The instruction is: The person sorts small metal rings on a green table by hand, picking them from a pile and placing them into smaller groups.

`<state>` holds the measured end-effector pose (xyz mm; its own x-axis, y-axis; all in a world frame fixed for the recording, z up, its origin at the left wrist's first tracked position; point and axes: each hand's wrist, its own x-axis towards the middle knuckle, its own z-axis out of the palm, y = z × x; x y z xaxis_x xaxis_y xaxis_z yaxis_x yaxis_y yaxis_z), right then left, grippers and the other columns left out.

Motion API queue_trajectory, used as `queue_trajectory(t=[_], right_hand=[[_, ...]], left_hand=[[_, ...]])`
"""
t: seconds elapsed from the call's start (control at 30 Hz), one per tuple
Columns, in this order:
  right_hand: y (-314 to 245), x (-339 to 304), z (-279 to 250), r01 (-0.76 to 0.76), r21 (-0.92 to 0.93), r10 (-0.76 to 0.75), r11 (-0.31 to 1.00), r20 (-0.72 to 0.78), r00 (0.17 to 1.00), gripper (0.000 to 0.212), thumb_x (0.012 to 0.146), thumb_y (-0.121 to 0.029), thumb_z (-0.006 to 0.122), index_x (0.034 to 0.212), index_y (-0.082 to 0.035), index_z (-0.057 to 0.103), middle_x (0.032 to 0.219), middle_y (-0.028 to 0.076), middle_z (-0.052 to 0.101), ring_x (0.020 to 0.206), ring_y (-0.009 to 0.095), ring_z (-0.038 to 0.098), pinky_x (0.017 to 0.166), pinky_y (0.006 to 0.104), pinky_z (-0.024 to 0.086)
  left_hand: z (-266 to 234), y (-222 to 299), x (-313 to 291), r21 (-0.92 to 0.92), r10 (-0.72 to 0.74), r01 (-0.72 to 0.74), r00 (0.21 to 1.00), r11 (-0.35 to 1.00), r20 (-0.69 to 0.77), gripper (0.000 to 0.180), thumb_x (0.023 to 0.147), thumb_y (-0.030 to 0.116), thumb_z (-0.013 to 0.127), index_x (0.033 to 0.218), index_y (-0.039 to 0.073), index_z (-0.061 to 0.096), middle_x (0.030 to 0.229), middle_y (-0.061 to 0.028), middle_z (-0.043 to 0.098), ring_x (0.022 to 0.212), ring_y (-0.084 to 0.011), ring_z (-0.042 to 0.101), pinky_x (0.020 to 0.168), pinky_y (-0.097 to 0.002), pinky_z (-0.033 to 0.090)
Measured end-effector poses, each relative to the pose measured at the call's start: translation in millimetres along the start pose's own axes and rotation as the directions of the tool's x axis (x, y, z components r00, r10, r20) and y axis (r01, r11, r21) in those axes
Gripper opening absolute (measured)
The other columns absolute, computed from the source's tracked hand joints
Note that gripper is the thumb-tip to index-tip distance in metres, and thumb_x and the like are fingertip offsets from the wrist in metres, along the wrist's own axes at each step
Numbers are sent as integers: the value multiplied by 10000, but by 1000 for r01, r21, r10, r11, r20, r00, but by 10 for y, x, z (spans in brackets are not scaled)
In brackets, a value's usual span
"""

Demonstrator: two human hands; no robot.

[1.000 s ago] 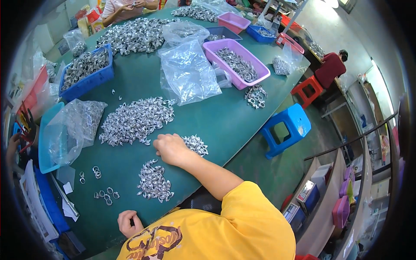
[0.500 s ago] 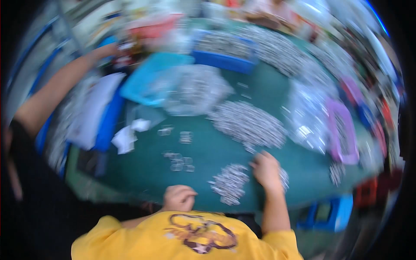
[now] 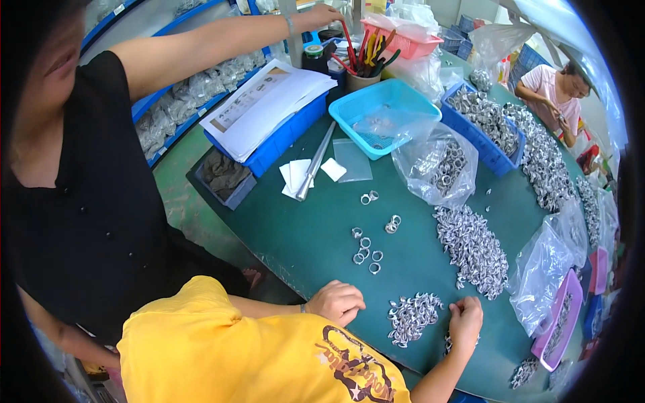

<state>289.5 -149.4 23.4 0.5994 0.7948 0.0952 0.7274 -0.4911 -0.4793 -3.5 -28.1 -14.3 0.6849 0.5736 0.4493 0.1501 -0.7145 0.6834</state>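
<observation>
My left hand (image 3: 336,303) rests at the near edge of the green table, its fingers curled; whatever they may enclose is hidden. Further right, my right hand (image 3: 465,321) has its fingertips pinched together beside a small heap of silvery metal pieces (image 3: 412,320); anything between them is too small to make out. More pieces lie partly hidden under that hand. Beyond it spreads a larger heap of the same pieces (image 3: 474,250). Several silver rings (image 3: 363,250) lie loose on the table ahead of my left hand, with a small ring cluster (image 3: 392,224) nearby.
A standing person in black (image 3: 87,195) reaches across to red-handled pliers (image 3: 348,46) in a tool cup. Around the table are a turquoise basket (image 3: 346,111), a blue bin of rings (image 3: 494,146), a bag of rings (image 3: 437,171), a tapered metal rod (image 3: 316,161) and a purple tray (image 3: 563,322).
My view has swung left and come out of blur, so the table appears tilted. The other person's hand is now at the pliers. Both my hands stay by the same spots.
</observation>
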Motion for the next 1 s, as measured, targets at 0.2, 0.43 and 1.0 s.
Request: queue_trajectory(t=[0.2,0.43,1.0], right_hand=[[277,-141,-82,-15,-113,4,993,-93,996,165,771,-104,723,742,-37,575,816,144,586,785,379,573,693,484,437],[7,92,-103,-2,-34,-4,999,-185,983,49,842,-71,633,847,-25,648,859,178,643,837,392,620,721,473,489],[470,-343,-597,-236,159,266,959,-212,940,70,797,-61,693,832,0,695,783,152,659,705,320,652,675,380,532]], left_hand=[[123,9,193,-42,91,-88,994,995,55,141,701,23,696,797,126,702,846,-25,684,768,-213,662,693,-343,471],[-45,-96,65,62,39,-38,999,997,-15,177,684,-48,659,778,100,681,808,-53,682,731,-245,648,658,-362,457],[13,16,165,12,13,-13,999,1000,50,146,713,-77,650,785,47,679,817,-88,684,723,-256,634,673,-358,456]])
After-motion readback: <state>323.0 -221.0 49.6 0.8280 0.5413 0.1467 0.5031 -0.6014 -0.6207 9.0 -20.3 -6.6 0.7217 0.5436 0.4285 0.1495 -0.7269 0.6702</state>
